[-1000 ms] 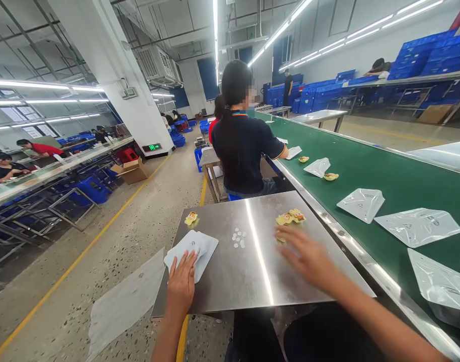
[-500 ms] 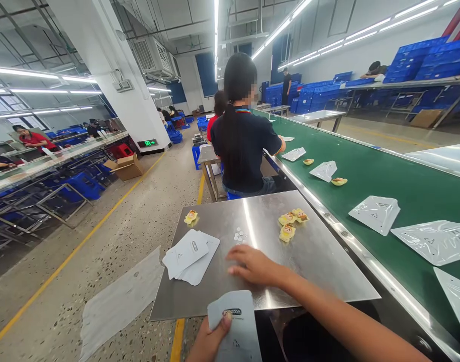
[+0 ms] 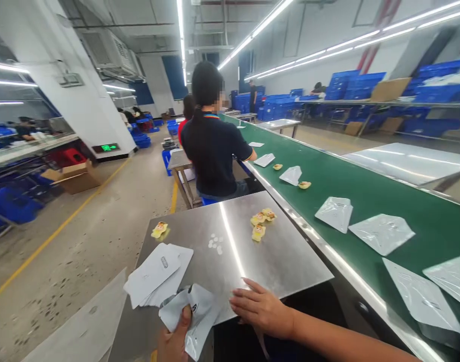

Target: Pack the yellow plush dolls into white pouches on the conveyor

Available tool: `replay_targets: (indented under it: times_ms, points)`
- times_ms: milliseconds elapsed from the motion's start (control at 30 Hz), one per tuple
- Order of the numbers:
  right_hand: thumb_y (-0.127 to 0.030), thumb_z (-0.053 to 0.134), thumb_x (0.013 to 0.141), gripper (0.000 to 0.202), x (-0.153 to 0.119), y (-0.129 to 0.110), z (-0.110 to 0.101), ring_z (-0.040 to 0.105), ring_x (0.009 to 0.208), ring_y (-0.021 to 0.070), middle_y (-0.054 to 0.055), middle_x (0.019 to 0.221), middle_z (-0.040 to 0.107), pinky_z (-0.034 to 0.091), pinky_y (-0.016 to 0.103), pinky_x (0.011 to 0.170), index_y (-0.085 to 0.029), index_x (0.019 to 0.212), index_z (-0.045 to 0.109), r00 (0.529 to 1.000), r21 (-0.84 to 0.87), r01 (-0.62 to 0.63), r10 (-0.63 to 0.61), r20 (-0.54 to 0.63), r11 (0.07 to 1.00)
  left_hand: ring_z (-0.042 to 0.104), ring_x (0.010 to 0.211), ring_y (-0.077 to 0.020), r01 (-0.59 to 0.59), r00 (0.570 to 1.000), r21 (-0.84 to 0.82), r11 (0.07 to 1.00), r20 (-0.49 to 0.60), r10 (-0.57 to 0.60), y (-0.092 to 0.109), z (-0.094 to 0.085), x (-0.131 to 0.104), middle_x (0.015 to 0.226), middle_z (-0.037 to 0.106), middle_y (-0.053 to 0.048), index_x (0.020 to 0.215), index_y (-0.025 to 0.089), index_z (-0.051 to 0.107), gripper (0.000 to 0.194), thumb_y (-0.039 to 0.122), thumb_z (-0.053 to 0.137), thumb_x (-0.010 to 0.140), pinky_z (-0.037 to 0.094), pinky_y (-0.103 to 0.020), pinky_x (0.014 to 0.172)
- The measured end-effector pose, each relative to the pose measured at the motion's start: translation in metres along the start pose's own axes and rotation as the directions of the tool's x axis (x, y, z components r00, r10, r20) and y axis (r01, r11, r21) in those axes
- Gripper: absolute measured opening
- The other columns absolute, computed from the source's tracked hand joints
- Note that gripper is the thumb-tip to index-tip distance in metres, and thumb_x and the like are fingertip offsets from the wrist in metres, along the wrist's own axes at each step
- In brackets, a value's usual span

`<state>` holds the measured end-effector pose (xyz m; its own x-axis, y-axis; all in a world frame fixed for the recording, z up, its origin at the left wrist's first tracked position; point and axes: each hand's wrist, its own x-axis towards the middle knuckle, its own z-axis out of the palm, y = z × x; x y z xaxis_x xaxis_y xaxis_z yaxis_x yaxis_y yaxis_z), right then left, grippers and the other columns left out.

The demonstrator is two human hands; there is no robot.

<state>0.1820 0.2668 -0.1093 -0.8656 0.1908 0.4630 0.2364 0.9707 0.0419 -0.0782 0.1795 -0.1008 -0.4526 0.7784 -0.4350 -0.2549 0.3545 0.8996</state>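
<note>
My left hand grips some silvery-white pouches, bent and creased, with the thumb on top. To the right, my right hand hovers at the near edge of the metal table, fingers apart and nothing in them. A fanned stack of white pouches lies on the table's left side. Small round white pieces are scattered mid-table. One yellow figure piece sits at the back left, and three more yellow figure pieces lie together at the back right.
A green conveyor belt runs along the right, carrying several pouches and yellow pieces. A person in a dark shirt sits just beyond the table. An open cardboard box stands on the floor at left.
The view has turned right, shifting the scene left. My right hand has drawn back to the table's near edge. The pouches in my left hand, flat before, are now bent and tilted.
</note>
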Motion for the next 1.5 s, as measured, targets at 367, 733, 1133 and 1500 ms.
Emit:
replay_targets:
  times_ms: [367, 733, 1133, 1500]
  points:
    - [-0.022, 0.054, 0.089, 0.009, 0.005, 0.005, -0.101, 0.061, 0.079, 0.0145, 0.002, 0.083, 0.065, 0.051, 0.028, 0.071, -0.021, 0.09, 0.063, 0.619, 0.517, -0.458, 0.677, -0.398, 0.723, 0.059, 0.071, -0.0207, -0.526, 0.81, 0.255, 0.812, 0.44, 0.387, 0.031, 0.124, -0.042, 0.073, 0.066, -0.002, 0.079, 0.018, 0.065, 0.024, 0.038, 0.067, 0.065, 0.047, -0.03, 0.067]
    - [-0.028, 0.055, 0.089, 0.015, -0.007, 0.006, -0.175, 0.059, 0.084, 0.016, 0.004, 0.088, 0.063, 0.049, 0.029, 0.076, -0.022, 0.089, 0.069, 0.695, 0.433, -0.533, 0.668, -0.267, 0.727, 0.048, 0.067, -0.0152, -0.676, 0.596, 0.145, 0.723, 0.684, 0.42, 0.03, 0.188, -0.059, 0.071, 0.059, 0.002, 0.08, 0.017, 0.061, 0.019, 0.035, 0.064, 0.074, 0.039, -0.025, 0.063]
    - [-0.044, 0.04, 0.094, 0.044, -0.074, 0.266, -0.223, 0.055, 0.107, 0.0247, 0.015, 0.12, 0.054, 0.044, 0.045, 0.09, -0.011, 0.121, 0.052, -0.265, 0.053, -0.964, 0.953, -0.145, -0.26, 0.047, 0.063, -0.0156, -0.395, 0.797, 0.201, 0.896, 0.561, 0.226, 0.033, 0.208, -0.059, 0.062, 0.054, 0.002, 0.068, 0.018, 0.061, 0.023, 0.039, 0.068, 0.062, 0.041, -0.025, 0.062]
    - [-0.033, 0.052, 0.088, 0.051, -0.065, 0.202, -0.191, 0.061, 0.092, 0.0192, 0.01, 0.113, 0.06, 0.045, 0.028, 0.078, -0.018, 0.133, 0.035, 0.225, -0.017, -0.974, 0.974, -0.024, 0.225, 0.049, 0.063, -0.0147, -0.398, 0.745, 0.102, 0.912, 0.616, 0.257, 0.042, 0.227, -0.053, 0.065, 0.058, 0.002, 0.075, 0.015, 0.064, 0.028, 0.04, 0.07, 0.064, 0.04, -0.025, 0.062]
